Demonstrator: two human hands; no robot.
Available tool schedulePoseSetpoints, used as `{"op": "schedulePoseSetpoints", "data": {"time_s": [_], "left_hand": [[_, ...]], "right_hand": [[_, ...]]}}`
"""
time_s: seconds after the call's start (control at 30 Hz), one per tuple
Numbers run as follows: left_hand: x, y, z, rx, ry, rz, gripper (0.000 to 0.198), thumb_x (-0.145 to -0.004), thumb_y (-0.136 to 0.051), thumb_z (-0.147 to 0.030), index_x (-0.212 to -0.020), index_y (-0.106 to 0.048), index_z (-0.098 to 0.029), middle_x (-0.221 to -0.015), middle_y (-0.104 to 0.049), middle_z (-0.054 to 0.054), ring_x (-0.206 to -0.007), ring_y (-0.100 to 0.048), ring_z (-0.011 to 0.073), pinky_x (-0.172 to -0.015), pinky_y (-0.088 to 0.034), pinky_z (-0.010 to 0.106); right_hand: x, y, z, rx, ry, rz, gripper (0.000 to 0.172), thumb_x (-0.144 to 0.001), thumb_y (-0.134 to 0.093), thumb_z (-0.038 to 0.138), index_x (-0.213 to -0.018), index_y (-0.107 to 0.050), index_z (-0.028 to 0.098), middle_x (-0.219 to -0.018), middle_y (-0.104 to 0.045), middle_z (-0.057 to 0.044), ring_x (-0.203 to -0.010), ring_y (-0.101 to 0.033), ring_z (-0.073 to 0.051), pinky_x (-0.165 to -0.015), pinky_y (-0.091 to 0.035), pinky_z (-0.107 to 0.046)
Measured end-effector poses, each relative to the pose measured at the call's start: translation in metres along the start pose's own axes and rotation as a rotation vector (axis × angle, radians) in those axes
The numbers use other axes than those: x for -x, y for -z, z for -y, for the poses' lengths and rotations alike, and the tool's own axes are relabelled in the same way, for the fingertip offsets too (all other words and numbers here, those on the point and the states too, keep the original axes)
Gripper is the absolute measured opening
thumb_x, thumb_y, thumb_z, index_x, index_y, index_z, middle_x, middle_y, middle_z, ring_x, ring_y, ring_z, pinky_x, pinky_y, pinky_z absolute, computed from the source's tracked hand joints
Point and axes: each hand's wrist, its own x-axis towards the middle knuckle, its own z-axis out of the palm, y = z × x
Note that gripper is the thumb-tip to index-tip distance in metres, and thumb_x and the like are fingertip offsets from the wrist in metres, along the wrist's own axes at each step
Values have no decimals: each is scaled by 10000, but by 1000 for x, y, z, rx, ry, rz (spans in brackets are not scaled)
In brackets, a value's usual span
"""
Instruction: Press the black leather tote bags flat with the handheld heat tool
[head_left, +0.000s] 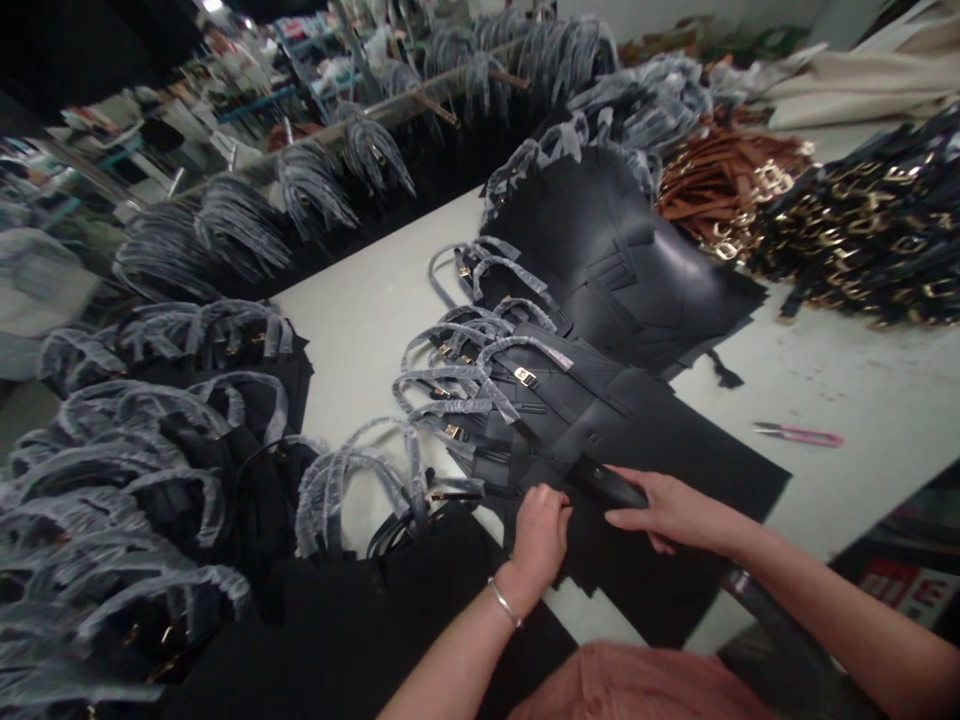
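My right hand (664, 508) grips a short black leather strip (606, 482) between thumb and fingers, above a black leather bag panel (660, 440). Close by on its left, my left hand (541, 530) is closed with curled fingers at the edge of the black leather; what it pinches is hidden. Beyond both hands, black bag panels with plastic-wrapped handles (442, 385) overlap in a pile. One shows a gold buckle (526, 377) on a strap. A black bag piece (405, 570) with wrapped handles lies left of my left hand.
Pink-handled thread snips (802, 435) lie on the pale table (840, 370) at right. Behind are stacked black panels (600, 240), brown straps (720, 180) and black straps with gold buckles (870, 220). Wrapped handles (135, 470) crowd the left; more hang on a rail (420, 95).
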Motion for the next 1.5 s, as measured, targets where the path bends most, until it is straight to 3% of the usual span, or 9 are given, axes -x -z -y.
{"op": "schedulePoseSetpoints", "data": {"time_s": [0.2,0.43,0.53,0.67,0.8,0.93,1.13,1.3,1.5], "left_hand": [[9,-18,10,-104,-88,-59,171,-946,-415,-142,-888,-570,-186,-880,-554,40,-848,-489,192,-776,-449,327],[13,-21,16,-92,-173,-67,186,-947,-393,-139,-1002,-567,-172,-935,-560,57,-872,-505,196,-785,-481,340],[17,-21,19,-141,-196,-46,252,-941,-387,-131,-1123,-554,-178,-1011,-577,72,-928,-526,204,-825,-491,358],[27,-23,17,-204,-297,-12,365,-940,-409,-166,-1299,-470,-181,-1350,-494,101,-1216,-456,222,-990,-434,393],[35,-26,8,-221,-381,3,438,-969,-390,-265,-1385,-386,-131,-1490,-367,94,-1384,-292,218,-1131,-292,388],[29,-29,-5,-171,-399,50,439,-978,-366,-273,-1386,-385,-112,-1450,-428,97,-1380,-310,202,-1151,-260,376],[17,-42,-17,-34,-389,152,303,-888,-481,-169,-1177,-573,-178,-1182,-623,69,-1218,-493,193,-1069,-373,353],[16,-48,-19,-92,-370,244,290,-881,-449,-156,-1130,-598,-169,-1135,-637,79,-1136,-537,205,-1009,-413,346],[15,-44,-19,-95,-401,287,322,-889,-416,-146,-1150,-599,-189,-1157,-636,62,-1138,-538,219,-994,-419,352]], "right_hand": [[-21,7,14,-69,11,99,679,-780,-669,414,-1365,-448,151,-597,-590,47,-355,-531,-87,-327,-391,-157],[-19,10,11,-54,-31,202,637,-789,-664,473,-1304,-490,140,-590,-553,56,-359,-522,-83,-335,-390,-161],[-28,1,23,68,0,38,688,-783,-665,458,-1360,-460,144,-506,-568,62,-359,-550,-116,-345,-408,-176],[-30,1,30,192,21,-266,707,-807,-627,486,-1409,-428,171,-390,-555,69,-396,-603,-164,-394,-459,-200],[-12,9,14,209,-18,-203,749,-803,-621,514,-1428,-403,162,-391,-574,60,-381,-601,-174,-381,-460,-213],[2,1,4,190,-34,-63,781,-801,-618,495,-1443,-366,130,-488,-633,35,-395,-609,-166,-374,-468,-211],[3,-21,18,227,24,103,741,-795,-638,475,-1426,-400,169,-630,-696,7,-406,-607,-138,-355,-448,-182],[-14,-30,26,314,17,99,711,-818,-596,483,-1413,-421,136,-576,-668,2,-383,-598,-157,-350,-449,-211],[-22,-33,39,447,75,18,711,-795,-609,478,-1380,-473,97,-664,-700,-46,-557,-683,-209,-492,-522,-250]]}}
